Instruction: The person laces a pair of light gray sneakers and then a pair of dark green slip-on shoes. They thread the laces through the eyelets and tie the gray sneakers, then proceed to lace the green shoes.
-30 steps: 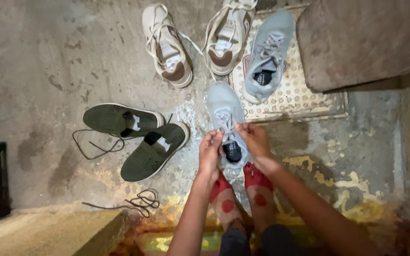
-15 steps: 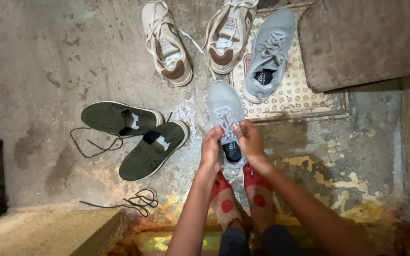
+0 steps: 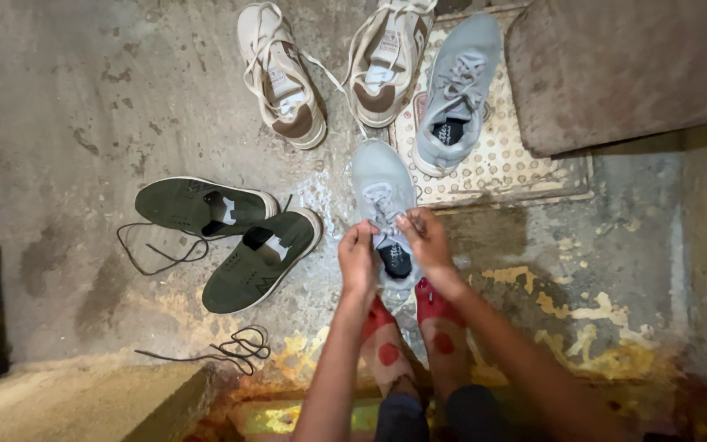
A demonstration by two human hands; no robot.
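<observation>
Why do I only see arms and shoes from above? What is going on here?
The camera sits on a person's head and looks straight down, so you see their own arms and feet. The left hand and right hand pinch the laces of a light grey shoe standing on the wet concrete floor. Its partner shoe rests on a dotted mat. Nearby lie two beige shoes, two dark green shoes without laces, and loose black laces. The person's feet wear red-spotted socks.
</observation>
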